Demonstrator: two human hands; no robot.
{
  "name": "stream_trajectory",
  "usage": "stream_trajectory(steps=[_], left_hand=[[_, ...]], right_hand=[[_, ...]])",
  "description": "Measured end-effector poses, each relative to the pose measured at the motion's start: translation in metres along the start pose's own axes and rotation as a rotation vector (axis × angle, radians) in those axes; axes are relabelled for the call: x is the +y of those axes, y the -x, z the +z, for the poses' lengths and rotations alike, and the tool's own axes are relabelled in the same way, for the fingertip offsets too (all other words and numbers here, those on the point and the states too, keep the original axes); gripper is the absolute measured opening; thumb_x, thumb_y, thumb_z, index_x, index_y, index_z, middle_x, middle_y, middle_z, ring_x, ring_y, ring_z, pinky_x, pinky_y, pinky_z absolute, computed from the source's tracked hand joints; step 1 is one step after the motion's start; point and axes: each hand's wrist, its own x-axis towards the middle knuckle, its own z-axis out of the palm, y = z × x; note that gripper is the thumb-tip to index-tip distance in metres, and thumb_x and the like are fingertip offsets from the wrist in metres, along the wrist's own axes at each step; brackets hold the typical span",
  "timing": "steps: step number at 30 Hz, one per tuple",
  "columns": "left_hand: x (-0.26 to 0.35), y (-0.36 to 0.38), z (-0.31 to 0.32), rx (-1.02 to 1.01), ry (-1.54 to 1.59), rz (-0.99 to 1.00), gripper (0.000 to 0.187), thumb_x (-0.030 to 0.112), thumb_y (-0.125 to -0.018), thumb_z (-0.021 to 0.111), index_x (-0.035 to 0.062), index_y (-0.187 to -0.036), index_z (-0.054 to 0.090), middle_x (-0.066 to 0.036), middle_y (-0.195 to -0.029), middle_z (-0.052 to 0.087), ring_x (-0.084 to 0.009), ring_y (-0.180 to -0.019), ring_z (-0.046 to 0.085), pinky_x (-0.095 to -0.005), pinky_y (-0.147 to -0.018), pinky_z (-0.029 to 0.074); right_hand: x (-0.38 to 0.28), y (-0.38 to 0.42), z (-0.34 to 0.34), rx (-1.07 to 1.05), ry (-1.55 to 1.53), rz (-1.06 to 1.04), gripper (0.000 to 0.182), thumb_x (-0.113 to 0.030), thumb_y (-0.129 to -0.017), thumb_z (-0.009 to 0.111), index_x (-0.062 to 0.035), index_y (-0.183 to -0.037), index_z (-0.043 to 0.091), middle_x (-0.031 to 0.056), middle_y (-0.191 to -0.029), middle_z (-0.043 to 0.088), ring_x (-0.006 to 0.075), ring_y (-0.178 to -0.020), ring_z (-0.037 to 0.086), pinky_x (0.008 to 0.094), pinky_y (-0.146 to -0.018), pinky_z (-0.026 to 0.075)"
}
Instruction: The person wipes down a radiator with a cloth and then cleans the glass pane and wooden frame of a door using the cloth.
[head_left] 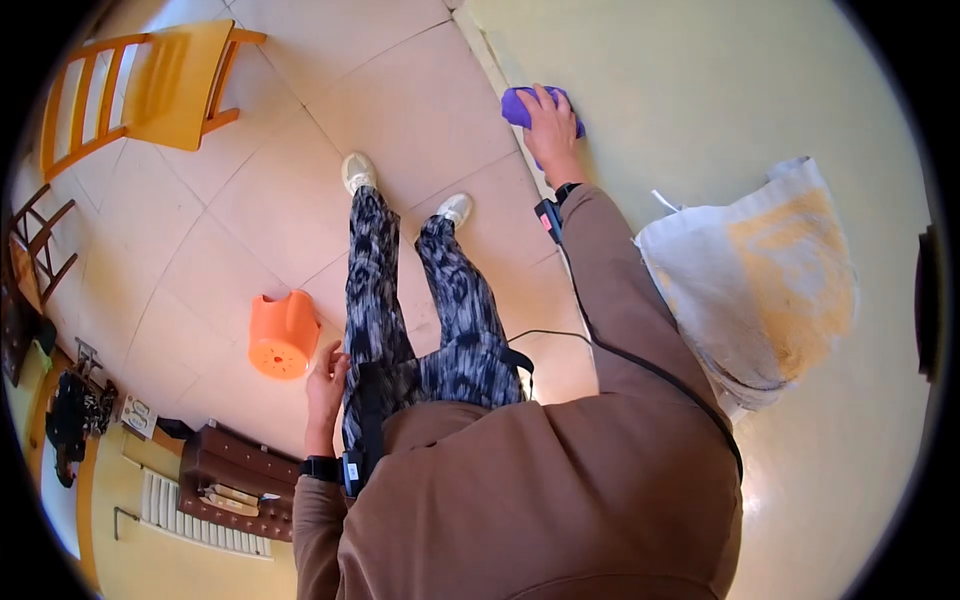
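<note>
My right hand (552, 125) is stretched forward, its fingers over a bunched purple cloth (517, 107) that it presses against the pale wall (700, 80), just beside the skirting edge. My left hand (327, 383) hangs low at my side, near my thigh, with loosely curled fingers and nothing visible in it. An orange plastic stool (283, 333) stands on the floor close to that hand. To the right of my right arm a white and yellow towel (780, 270) hangs at the wall.
A yellow wooden chair (175, 85) is at the upper left on the tiled floor (240, 190). A dark wooden chair (45, 240) stands at the far left. At the lower left are a brown tufted seat (235, 462) and a white radiator (190, 515). A black cable runs along my right arm.
</note>
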Motion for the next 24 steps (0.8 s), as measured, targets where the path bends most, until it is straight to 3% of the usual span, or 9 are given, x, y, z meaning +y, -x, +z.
stream_trajectory(steps=[4,7,9,12,17,19,21,22,24], left_hand=[[-0.005,0.003,-0.003,-0.02,-0.009,0.001,0.033,0.016,-0.092,0.051,0.0048,-0.123,0.05,-0.004,-0.096,0.063,-0.0115,-0.085,0.061,-0.0236,-0.068,0.046],[-0.004,0.008,-0.013,-0.008,-0.005,-0.003,0.033,0.016,-0.092,0.051,0.0057,-0.123,0.05,-0.004,-0.096,0.063,-0.0121,-0.086,0.061,-0.0238,-0.069,0.045],[-0.006,0.008,-0.018,0.022,0.138,0.007,0.033,0.016,-0.092,0.051,0.0074,-0.123,0.05,-0.005,-0.097,0.063,-0.013,-0.086,0.061,-0.0243,-0.07,0.046],[-0.004,0.004,-0.02,0.029,0.111,-0.014,0.032,0.017,-0.092,0.051,0.0088,-0.123,0.051,-0.006,-0.098,0.063,-0.0137,-0.087,0.062,-0.025,-0.07,0.047],[-0.016,0.006,-0.013,0.026,0.084,-0.012,0.031,0.017,-0.092,0.05,0.0084,-0.122,0.052,-0.006,-0.099,0.063,-0.0134,-0.086,0.062,-0.0248,-0.069,0.048],[-0.014,0.013,-0.016,0.044,0.108,0.023,0.031,0.017,-0.092,0.05,0.0083,-0.122,0.052,-0.006,-0.099,0.063,-0.013,-0.086,0.062,-0.0245,-0.069,0.047],[-0.018,0.021,-0.018,0.06,0.064,0.052,0.032,0.017,-0.092,0.051,0.008,-0.122,0.052,-0.005,-0.098,0.063,-0.0122,-0.084,0.062,-0.024,-0.068,0.047],[-0.019,0.026,-0.022,0.088,0.08,0.076,0.032,0.017,-0.092,0.051,0.008,-0.122,0.052,-0.005,-0.098,0.063,-0.0122,-0.084,0.062,-0.024,-0.068,0.047],[-0.016,0.028,-0.028,0.182,0.131,0.169,0.032,0.017,-0.089,0.054,0.0062,-0.119,0.054,-0.01,-0.09,0.066,-0.0173,-0.08,0.065,-0.0287,-0.073,0.05]], right_hand=[[-0.008,0.039,0.009,-0.189,0.207,-0.199,0.036,-0.008,-0.074,0.059,-0.0179,-0.109,0.06,0.0031,-0.128,0.049,0.034,-0.126,0.034,0.0562,-0.09,0.038],[-0.003,0.077,-0.008,-0.368,0.264,-0.115,0.037,-0.008,-0.075,0.059,-0.0178,-0.11,0.059,0.0031,-0.128,0.049,0.0317,-0.128,0.032,0.0553,-0.093,0.037],[0.001,0.082,-0.016,-0.291,0.0,0.02,0.038,-0.008,-0.076,0.058,-0.0181,-0.113,0.058,0.0029,-0.132,0.046,0.0291,-0.129,0.032,0.0538,-0.095,0.037],[0.012,0.077,-0.014,-0.138,0.006,0.114,0.04,-0.006,-0.076,0.057,-0.019,-0.114,0.058,0.0049,-0.135,0.042,0.0319,-0.128,0.033,0.0516,-0.094,0.038],[0.001,0.118,-0.001,-0.422,0.19,0.163,0.034,-0.009,-0.078,0.056,-0.0172,-0.111,0.061,0.0127,-0.139,0.035,0.0425,-0.12,0.036,0.0556,-0.081,0.046],[0.005,0.139,0.006,-0.569,0.338,0.108,0.035,-0.017,-0.071,0.064,-0.0169,-0.107,0.064,0.0149,-0.128,0.049,0.038,-0.114,0.048,0.0495,-0.083,0.048],[0.005,0.139,-0.001,-0.985,0.117,0.211,0.033,-0.02,-0.073,0.061,-0.0122,-0.105,0.065,0.0175,-0.111,0.061,0.0339,-0.102,0.058,0.0454,-0.082,0.048],[-0.002,0.14,-0.021,-0.961,-0.039,0.224,0.041,-0.02,-0.07,0.061,-0.0096,-0.11,0.062,0.0192,-0.101,0.064,0.0324,-0.094,0.062,0.0416,-0.082,0.048],[-0.012,0.135,-0.045,-1.032,-0.433,0.327,0.049,-0.016,-0.063,0.069,-0.0062,-0.11,0.06,0.0182,-0.101,0.065,0.0316,-0.093,0.062,0.0375,-0.081,0.048]])
